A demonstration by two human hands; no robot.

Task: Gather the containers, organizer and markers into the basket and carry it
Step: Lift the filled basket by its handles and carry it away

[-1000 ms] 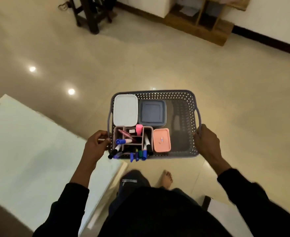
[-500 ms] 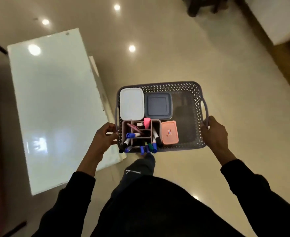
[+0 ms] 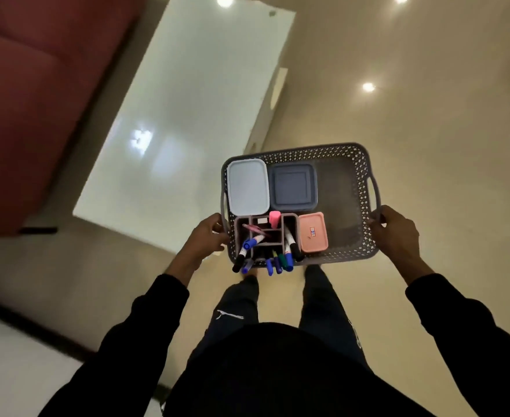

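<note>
- Left hand [image 3: 206, 236]: grip closed around the left handle of the basket [image 3: 353, 164], fingers curled over the rim; the handle itself is mostly covered by the hand.
- Right hand [image 3: 393, 231]: grip closed around the right handle, thumb on top, wrist bent slightly inward.
- Both arms reach forward in dark sleeves, elbows apart, and hold the basket in the air in front of the body and above the floor [image 3: 428, 130].
- Change from half a second ago: the grip is unchanged on both sides and the contents have kept their places; the view has swung, so the white bench [image 3: 187, 115] now runs diagonally at upper left and a red sofa [image 3: 31, 100] has come into view at far left.
- Basket contents: white container [image 3: 247, 186] at far left corner, grey container [image 3: 293, 188] just beside it, pink container [image 3: 313, 232] at the near side, organizer [image 3: 265, 236] at near left touching the pink one.
- Markers [image 3: 278, 261] stand tilted in the organizer, several caps leaning out over the near rim.
- Hard to make out: the label on the pink lid is too small to read; the far-right dark object at the frame edge is cut off.
</note>
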